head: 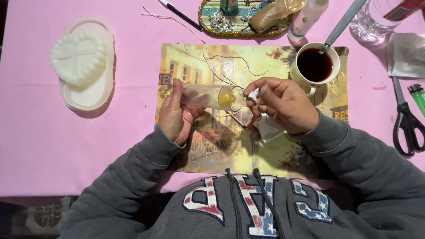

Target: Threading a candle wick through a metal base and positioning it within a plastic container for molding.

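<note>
Cradling the light, slippery clear glass (212, 97) sideways by its base in my left hand (177, 113), my right hand (283, 104) pinches a white wipe (253, 94) at its fragile-looking rim.

Mug (315, 66) on placemat (199, 62), scissors (407, 121) right.

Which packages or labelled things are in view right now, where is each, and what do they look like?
Crumpled brown wrapper: on the oval tray, top centre.
White bottle: right of the tray, small coloured label.
Red-and-white box: top right corner, mostly cut off.
Placemat: under both hands, yellow-brown street-scene print.
</note>
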